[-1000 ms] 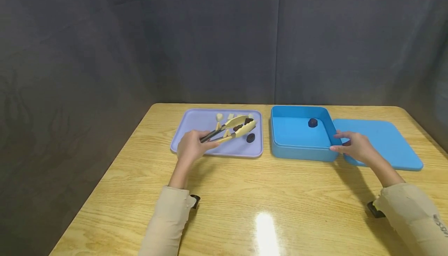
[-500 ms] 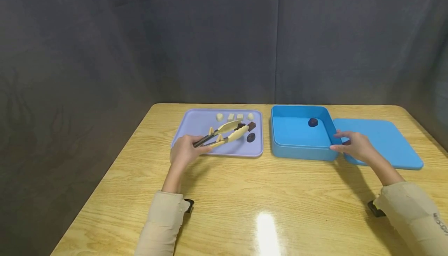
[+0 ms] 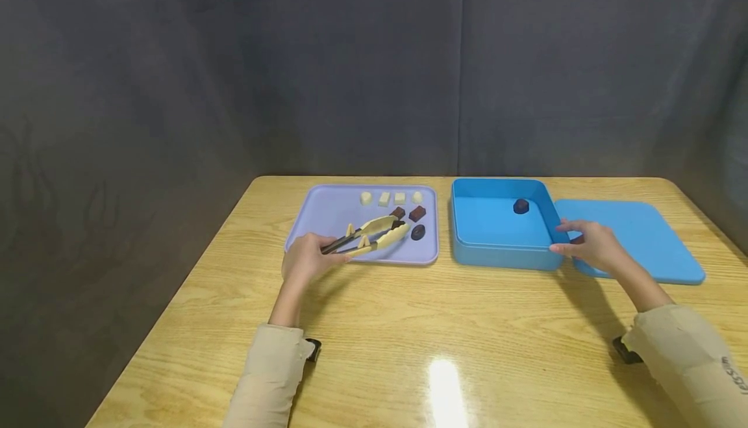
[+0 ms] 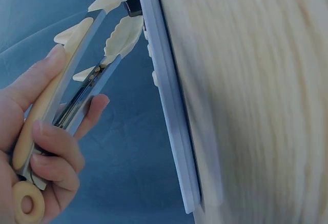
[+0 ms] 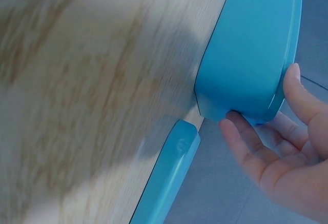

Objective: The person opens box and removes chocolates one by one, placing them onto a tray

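My left hand (image 3: 305, 259) grips a pair of tongs (image 3: 365, 236) with cream scalloped tips, held low over the lavender tray (image 3: 321, 210). In the left wrist view the tongs (image 4: 77, 70) have their tips spread, with a dark chocolate piece (image 4: 134, 4) between them. Other dark chocolates (image 3: 417, 214) and a row of white pieces (image 3: 384, 199) lie on the tray's right half. On the right, my right hand (image 3: 593, 246) holds the near right corner of the blue box (image 3: 502, 256), thumb at the rim (image 5: 291, 75) and fingers against the outer wall.
One dark chocolate (image 3: 521, 206) sits in the blue box towards its back right. A flat blue lid (image 3: 643, 236) lies on the wooden table (image 3: 374, 324) just right of the box. Behind the table hangs a dark grey curtain (image 3: 350, 90).
The tongs have moved left and towards me, from over the back dark chocolates to around a nearer one, their tips still spread. My right hand has stayed at the box.
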`<state>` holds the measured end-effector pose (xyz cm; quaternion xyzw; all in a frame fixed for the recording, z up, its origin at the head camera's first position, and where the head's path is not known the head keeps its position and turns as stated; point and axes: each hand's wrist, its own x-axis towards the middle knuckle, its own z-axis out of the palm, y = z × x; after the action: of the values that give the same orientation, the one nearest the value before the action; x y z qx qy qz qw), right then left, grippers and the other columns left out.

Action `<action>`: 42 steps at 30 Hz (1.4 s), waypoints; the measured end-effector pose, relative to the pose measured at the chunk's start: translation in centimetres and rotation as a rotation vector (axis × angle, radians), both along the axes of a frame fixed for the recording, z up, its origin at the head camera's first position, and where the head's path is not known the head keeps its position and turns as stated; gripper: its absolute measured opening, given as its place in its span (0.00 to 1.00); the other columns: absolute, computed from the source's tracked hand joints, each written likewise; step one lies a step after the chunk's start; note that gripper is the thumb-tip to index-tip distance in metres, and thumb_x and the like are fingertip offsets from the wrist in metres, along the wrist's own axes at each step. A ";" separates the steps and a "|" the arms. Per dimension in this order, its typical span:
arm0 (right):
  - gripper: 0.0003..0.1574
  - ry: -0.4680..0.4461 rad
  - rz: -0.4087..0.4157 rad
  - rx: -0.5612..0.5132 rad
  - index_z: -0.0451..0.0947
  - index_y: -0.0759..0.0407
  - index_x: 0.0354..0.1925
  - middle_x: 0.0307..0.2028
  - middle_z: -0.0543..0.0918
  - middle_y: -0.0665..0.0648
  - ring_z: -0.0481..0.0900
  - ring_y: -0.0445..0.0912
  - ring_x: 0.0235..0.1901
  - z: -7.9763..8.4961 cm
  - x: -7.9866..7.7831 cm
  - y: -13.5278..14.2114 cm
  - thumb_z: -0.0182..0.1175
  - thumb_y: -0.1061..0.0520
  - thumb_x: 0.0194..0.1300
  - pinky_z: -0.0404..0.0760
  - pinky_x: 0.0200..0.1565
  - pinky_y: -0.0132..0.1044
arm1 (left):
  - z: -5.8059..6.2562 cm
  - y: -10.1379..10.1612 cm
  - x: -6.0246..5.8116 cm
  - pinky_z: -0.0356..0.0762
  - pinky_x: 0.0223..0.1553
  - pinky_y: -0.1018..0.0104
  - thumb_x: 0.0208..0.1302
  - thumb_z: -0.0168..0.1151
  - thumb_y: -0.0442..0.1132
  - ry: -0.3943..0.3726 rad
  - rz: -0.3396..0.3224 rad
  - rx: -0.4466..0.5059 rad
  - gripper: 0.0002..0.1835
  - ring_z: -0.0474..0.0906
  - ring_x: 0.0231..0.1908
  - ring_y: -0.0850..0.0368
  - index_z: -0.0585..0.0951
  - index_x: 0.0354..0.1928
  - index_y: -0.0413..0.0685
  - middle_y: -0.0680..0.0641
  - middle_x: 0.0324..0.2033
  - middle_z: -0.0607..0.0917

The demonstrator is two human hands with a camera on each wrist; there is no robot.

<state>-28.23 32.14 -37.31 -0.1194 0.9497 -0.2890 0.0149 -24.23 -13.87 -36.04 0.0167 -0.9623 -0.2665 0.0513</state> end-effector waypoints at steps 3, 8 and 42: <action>0.40 -0.001 0.004 -0.006 0.62 0.79 0.55 0.59 0.55 0.76 0.73 0.65 0.43 0.0 0.1 0.0 0.59 0.47 0.59 0.76 0.37 0.48 | -0.2 -0.1 0.0 0.61 0.19 0.66 0.43 0.70 0.53 -0.006 0.002 -0.013 0.24 0.72 0.27 0.57 0.82 0.46 0.56 0.49 0.40 0.82; 0.40 -0.002 0.002 -0.009 0.62 0.79 0.55 0.59 0.55 0.76 0.73 0.65 0.43 0.0 0.0 0.0 0.59 0.48 0.59 0.76 0.36 0.48 | -0.5 -0.2 0.0 0.57 0.17 0.66 0.44 0.69 0.53 -0.022 0.005 -0.017 0.24 0.68 0.22 0.57 0.82 0.45 0.56 0.48 0.38 0.83; 0.41 -0.004 -0.008 -0.002 0.62 0.79 0.55 0.59 0.55 0.76 0.73 0.65 0.44 0.0 0.0 -0.1 0.59 0.48 0.58 0.76 0.37 0.48 | 1.2 -1.0 0.8 0.57 0.19 0.64 0.42 0.70 0.55 0.000 0.022 0.006 0.32 0.67 0.26 0.53 0.78 0.52 0.51 0.45 0.43 0.80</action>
<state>-28.27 32.02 -37.27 -0.1149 0.9500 -0.2900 0.0155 -23.48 -14.91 -34.86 0.0276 -0.9612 -0.2689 0.0540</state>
